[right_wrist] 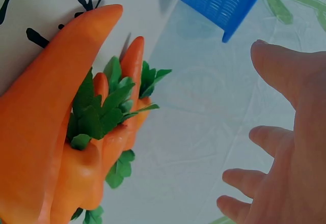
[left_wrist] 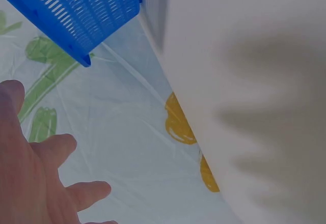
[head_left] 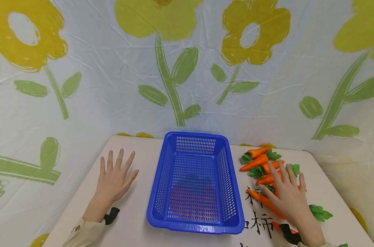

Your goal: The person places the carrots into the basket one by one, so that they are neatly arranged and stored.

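A blue plastic basket point(head_left: 195, 229) with perforated walls sits mid-table; reddish and green color shows through or on its floor mesh. To its left, my left hand point(head_left: 112, 181) is spread over the white tabletop, fingers straight, holding nothing. In the left wrist view its shadow falls on the table. My right hand point(head_left: 288, 197) hovers with fingers spread above a pile of orange carrots point(head_left: 255, 162) with green leaves, to the right of the basket. The right wrist view shows a gap between this hand and the carrots point(right_wrist: 76, 102). Part of the pile is hidden beneath the hand.
Black printed characters point(head_left: 262, 223) mark the tabletop point(head_left: 134, 212) near the carrots. A white sheet point(head_left: 106, 85) with yellow flowers and green stems hangs behind and along both sides of the table. Dark straps sit at both wrists.
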A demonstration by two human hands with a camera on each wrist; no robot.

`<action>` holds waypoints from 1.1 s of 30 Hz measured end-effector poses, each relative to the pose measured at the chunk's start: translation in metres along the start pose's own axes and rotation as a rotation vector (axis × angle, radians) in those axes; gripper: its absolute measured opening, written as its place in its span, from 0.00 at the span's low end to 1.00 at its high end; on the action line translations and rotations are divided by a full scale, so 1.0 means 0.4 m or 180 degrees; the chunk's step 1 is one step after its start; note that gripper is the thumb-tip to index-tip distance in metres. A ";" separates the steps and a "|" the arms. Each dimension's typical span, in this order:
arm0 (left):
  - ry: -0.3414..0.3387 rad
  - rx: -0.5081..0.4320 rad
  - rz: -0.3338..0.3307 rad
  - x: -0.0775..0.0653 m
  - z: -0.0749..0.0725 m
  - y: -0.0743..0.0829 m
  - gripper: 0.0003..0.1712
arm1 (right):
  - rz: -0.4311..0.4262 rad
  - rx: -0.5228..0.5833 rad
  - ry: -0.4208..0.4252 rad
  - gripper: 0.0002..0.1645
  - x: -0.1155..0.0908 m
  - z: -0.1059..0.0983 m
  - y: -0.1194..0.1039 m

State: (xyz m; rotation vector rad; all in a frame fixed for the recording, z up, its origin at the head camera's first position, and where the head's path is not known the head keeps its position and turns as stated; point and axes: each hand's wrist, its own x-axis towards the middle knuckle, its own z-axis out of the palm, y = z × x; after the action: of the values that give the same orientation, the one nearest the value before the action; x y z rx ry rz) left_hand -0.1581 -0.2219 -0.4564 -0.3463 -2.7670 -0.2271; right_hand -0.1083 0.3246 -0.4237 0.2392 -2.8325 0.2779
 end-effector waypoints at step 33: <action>0.0706 -0.0147 0.0491 0.012 -0.001 0.009 0.35 | 0.0008 0.0579 0.0484 0.48 -0.020 -0.068 0.029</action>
State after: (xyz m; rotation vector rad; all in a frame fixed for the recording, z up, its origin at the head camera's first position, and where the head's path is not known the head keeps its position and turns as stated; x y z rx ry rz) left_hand -0.1615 -0.2175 -0.4539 -0.5116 -2.5066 -0.2734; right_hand -0.0957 0.3428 -0.4023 0.2415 -2.6590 0.5322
